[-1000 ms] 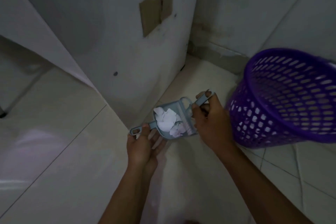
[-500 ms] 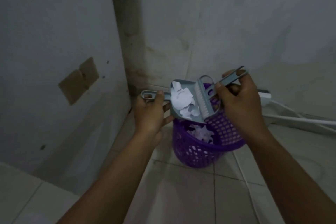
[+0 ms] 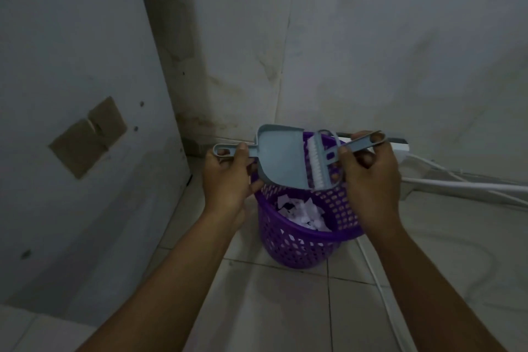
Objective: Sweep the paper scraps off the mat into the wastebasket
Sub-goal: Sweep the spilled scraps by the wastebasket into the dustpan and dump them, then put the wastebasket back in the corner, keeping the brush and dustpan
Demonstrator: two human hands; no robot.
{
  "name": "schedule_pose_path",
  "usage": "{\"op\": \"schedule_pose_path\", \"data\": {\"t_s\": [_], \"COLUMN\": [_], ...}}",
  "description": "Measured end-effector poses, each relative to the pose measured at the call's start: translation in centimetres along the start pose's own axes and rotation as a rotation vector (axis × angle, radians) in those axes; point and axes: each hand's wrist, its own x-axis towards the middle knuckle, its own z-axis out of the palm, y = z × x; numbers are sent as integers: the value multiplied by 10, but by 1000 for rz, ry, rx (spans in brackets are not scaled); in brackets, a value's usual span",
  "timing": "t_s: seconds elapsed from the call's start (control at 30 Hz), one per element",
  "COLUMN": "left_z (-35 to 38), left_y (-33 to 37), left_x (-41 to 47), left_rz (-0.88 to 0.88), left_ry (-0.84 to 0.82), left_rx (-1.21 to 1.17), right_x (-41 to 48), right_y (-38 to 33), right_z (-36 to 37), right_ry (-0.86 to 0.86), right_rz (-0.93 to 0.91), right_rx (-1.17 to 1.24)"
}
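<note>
A purple lattice wastebasket (image 3: 300, 243) stands on the tiled floor in the room's corner, with white paper scraps (image 3: 303, 213) lying inside it. Over its rim, my left hand (image 3: 228, 177) grips the handle of a small grey-blue dustpan (image 3: 278, 156), tipped so its underside faces me. My right hand (image 3: 368, 174) holds a matching small brush (image 3: 317, 166) by its handle, with the white bristles against the pan's mouth above the basket. No scraps show in the pan. The mat is out of view.
Stained walls meet in a corner (image 3: 281, 100) just behind the basket. A white panel (image 3: 85, 94) with two taped cardboard patches (image 3: 88, 136) stands at left. White cables (image 3: 457, 183) and a power strip (image 3: 400, 148) run along the floor at right.
The dustpan has tipped over above the basket and its scraps have dropped in. The pile inside the basket looks bigger. Both hands stay over the rim.
</note>
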Motion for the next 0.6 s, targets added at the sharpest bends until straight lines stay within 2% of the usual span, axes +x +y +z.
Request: {"op": "schedule_pose_path", "data": {"t_s": [0.07, 0.17, 0.23, 0.33, 0.47, 0.53, 0.6], "left_z": [-6, -10, -19, -36, -42, -42, -44], "left_y": [2, 4, 14, 40, 68, 69, 70], "left_x": [1, 1, 5, 13, 4, -1, -4], "left_rz": [-16, -16, 65, 241, 360, 355, 342], "left_ry": [-15, -27, 5, 6, -193, -290, -326], "left_rx": [-17, -2, 40, 118, 336, 378, 406], "right_x": [-1, 1, 7, 9, -2, -9, -15], "right_y": [1, -3, -16, -39, -63, -62, -57], "right_z": [1, 5, 0, -10, 12, 29, 43], "right_ry": [-82, -108, -85, -282, -661, -703, -660], "right_rz": [35, -22, -72, -121, -200, -238, -321], "right_rx": [74, -56, -27, 74, 18, -28, -132]}}
